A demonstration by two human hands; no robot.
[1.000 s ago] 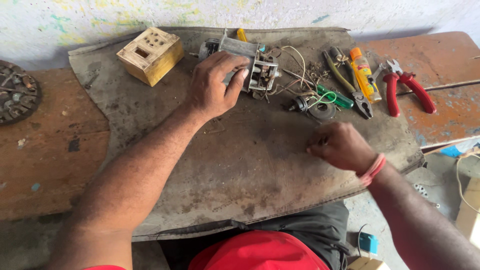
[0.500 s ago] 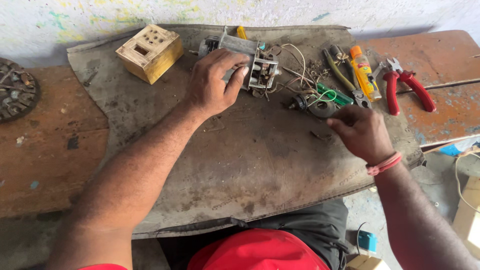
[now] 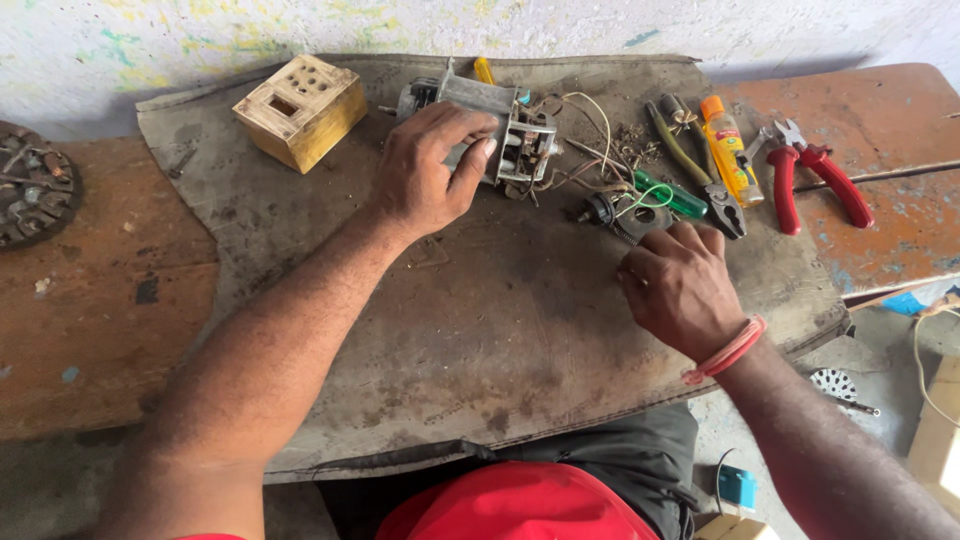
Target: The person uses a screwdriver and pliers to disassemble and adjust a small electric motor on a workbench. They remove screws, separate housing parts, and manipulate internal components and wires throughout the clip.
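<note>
The mat (image 3: pixel 480 330) is dull grey-brown, blotched with darker stains. On it, left of the silver-grey motor assembly (image 3: pixel 500 125), stands a pale yellow wooden box (image 3: pixel 300 110). Right of the motor lie a green-handled screwdriver (image 3: pixel 672 196), an orange-capped yellow bottle (image 3: pixel 728 150) and red-handled pliers (image 3: pixel 815 175). The table (image 3: pixel 90 300) is rusty orange-brown. A pink band (image 3: pixel 725 352) circles the right wrist.

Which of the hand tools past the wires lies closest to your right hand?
The green-handled screwdriver, just beyond the right hand. The dark pliers lie farther back, and the red-handled pliers are off on the bare wood.
</note>
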